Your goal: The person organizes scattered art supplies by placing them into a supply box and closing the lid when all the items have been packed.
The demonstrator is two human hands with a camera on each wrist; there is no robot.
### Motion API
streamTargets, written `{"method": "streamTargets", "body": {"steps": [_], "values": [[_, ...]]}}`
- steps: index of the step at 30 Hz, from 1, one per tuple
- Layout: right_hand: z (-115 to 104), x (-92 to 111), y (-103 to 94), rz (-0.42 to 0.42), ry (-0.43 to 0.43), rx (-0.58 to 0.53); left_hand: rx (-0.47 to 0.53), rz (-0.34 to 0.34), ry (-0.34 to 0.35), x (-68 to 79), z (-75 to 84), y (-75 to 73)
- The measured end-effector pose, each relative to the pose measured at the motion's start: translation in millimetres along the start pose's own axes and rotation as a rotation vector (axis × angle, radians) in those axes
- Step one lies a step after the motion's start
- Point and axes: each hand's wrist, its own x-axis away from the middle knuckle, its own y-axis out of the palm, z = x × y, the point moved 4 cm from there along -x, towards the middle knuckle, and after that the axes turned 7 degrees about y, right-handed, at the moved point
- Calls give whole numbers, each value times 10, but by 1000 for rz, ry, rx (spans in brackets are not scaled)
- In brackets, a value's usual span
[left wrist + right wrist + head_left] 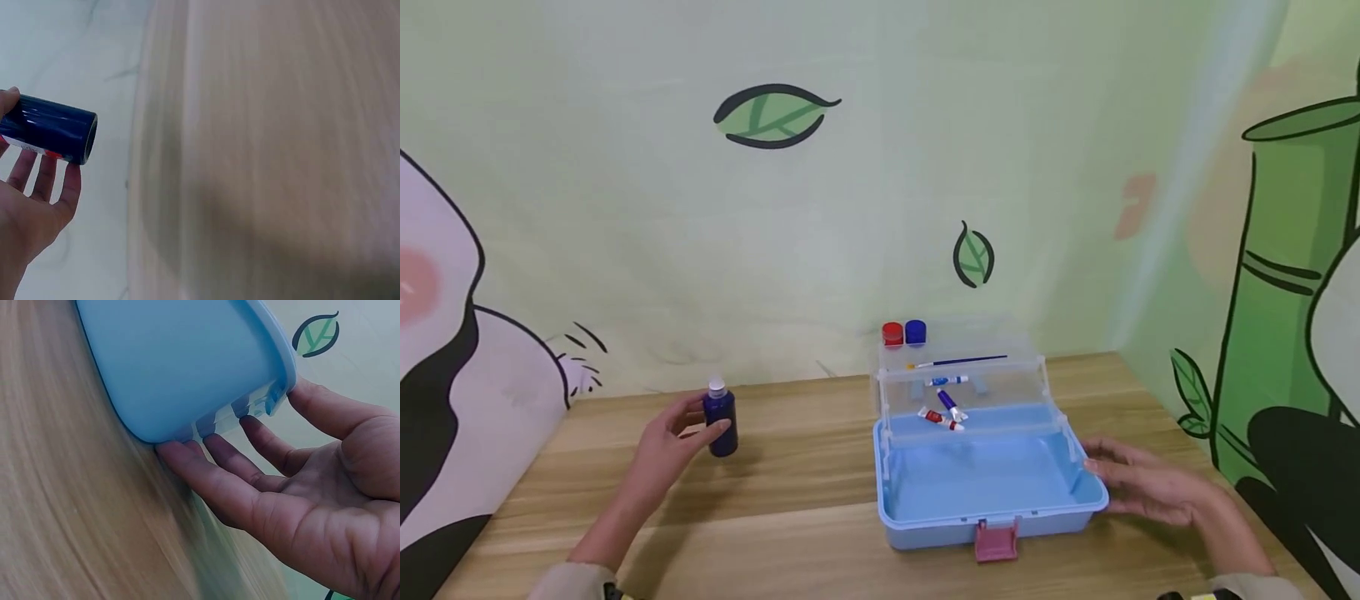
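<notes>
My left hand (677, 433) grips a dark blue bottle (722, 427) with a white cap, thumb on one side and fingers on the other. In the left wrist view the bottle (53, 128) shows part of its base and looks raised off the table. A light blue plastic box (985, 483) stands with its clear lid (970, 333) tipped back and a pink latch (996, 542) hanging in front. My right hand (1150, 483) touches the box's right side. Its fingertips rest along the end wall in the right wrist view, with the thumb at the rim.
Seen through or on the clear lid are a red paint pot (892, 334), a blue paint pot (915, 332), a paintbrush (958, 362) and several small paint tubes (951, 406). Behind the wooden table (790, 467) hangs a printed backdrop (880, 167).
</notes>
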Motion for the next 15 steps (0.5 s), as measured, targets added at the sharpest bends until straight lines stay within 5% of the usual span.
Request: {"method": "streamTargets", "body": {"steps": [15], "values": [[9,-20,-21,-6,-4,1,71,-84,98,-18,555,306]]}}
